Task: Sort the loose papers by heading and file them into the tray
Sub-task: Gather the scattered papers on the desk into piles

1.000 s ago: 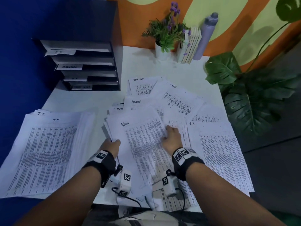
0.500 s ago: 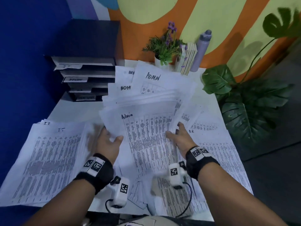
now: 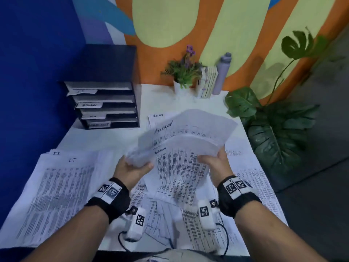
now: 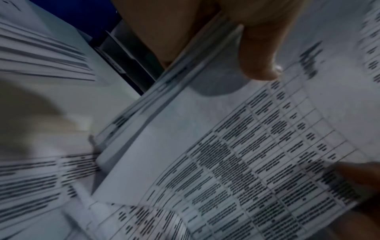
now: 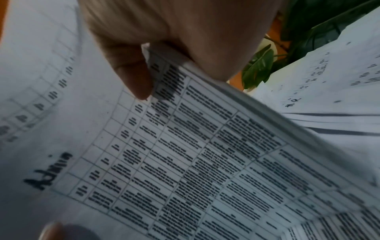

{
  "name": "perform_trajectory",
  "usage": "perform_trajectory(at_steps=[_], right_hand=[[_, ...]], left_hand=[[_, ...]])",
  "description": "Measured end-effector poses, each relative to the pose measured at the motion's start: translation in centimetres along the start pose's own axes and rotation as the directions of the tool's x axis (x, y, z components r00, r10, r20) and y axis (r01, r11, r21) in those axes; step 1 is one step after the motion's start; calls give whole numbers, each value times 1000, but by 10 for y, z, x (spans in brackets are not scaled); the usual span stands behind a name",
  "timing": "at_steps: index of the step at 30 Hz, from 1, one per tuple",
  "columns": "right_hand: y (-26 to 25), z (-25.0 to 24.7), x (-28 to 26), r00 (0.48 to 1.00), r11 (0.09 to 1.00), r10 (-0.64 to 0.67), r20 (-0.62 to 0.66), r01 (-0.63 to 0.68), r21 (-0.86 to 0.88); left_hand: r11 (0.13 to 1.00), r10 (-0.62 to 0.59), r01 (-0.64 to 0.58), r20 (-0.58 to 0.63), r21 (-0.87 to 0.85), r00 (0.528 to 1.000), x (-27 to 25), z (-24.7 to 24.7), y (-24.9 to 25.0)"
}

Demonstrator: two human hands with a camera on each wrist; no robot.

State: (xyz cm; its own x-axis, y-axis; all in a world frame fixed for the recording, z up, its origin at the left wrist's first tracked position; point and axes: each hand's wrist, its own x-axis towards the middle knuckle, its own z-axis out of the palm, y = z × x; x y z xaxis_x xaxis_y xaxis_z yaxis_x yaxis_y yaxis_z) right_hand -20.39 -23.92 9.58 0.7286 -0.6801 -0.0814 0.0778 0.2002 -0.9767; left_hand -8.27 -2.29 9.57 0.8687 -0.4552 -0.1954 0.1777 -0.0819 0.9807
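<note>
Blue wall point(image 3: 34, 53) left, orange-and-green mural wall point(image 3: 188, 21) behind white table point(image 3: 160, 97).

matt printed paper sheets point(image 3: 181, 148), smooth white tabletop point(image 3: 105, 137)

The held stack of papers point(image 3: 181, 148) shows handwritten "ADMIN" on a rear sheet and "Admin" on the front sheet point(image 5: 144, 162); the left pile point(image 3: 56, 186) reads "I.T."; a tray label point(image 3: 89, 105) reads "ADMIN"; a tabletop sheet point(image 5: 329, 91) reads "H.R".
</note>
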Motion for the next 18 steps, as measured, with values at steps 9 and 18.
perform_trajectory(at_steps=[9,18], right_hand=[[-26,8,4,997,999,-34,63,34,11],[-105,33,7,631,292,-616,472,739,-607]], left_hand=[[997,0,-1,-19,-74,1000,6,-1,-4],[988,23,-17,35,-156,999,8,-2,-2]])
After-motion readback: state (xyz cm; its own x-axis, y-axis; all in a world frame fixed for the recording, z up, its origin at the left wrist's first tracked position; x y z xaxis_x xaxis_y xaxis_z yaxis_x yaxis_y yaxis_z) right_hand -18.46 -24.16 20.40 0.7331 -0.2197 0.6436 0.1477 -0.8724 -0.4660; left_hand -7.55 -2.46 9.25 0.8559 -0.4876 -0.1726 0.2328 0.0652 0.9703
